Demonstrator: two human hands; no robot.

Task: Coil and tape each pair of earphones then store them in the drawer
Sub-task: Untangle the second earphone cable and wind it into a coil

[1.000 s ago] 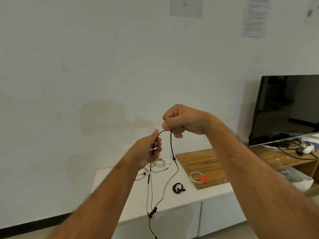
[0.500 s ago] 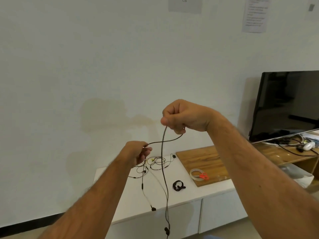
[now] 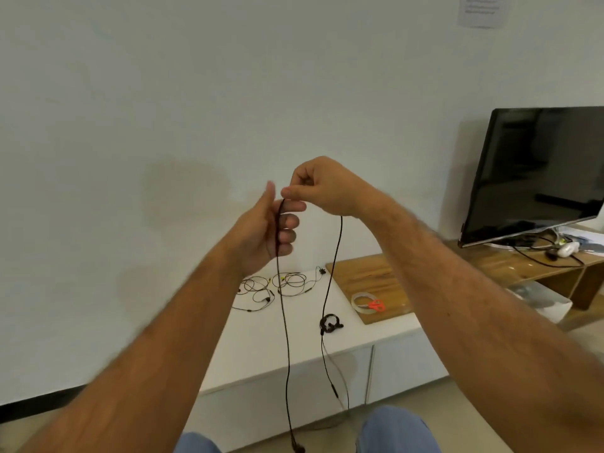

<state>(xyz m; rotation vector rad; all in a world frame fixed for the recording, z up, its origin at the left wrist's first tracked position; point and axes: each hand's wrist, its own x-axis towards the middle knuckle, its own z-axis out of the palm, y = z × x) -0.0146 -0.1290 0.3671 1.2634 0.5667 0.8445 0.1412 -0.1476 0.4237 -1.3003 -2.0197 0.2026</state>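
I hold a black earphone cable (image 3: 285, 322) up in front of the wall. My right hand (image 3: 327, 188) pinches its top between thumb and forefinger. Just below and to the left, my left hand (image 3: 264, 230) has its thumb up and its fingers curled round the same cable. One strand hangs straight down from my left hand to an earbud at the frame's bottom. A second strand (image 3: 336, 250) drops from under my right hand. Loose earphones (image 3: 277, 284) lie tangled on the white cabinet (image 3: 261, 341). A small coiled black pair (image 3: 330, 323) lies near its front.
A wooden board (image 3: 366, 273) on the cabinet carries a clear tape roll (image 3: 361, 302) and orange scissors (image 3: 376, 305). Cabinet fronts (image 3: 408, 364) are below. A dark TV (image 3: 539, 171) stands on a wooden shelf at the right, with cables. My knees show at the bottom.
My left hand has risen from lower left up against my right hand, taking the cable just below the pinch. The cable now hangs in two long strands.
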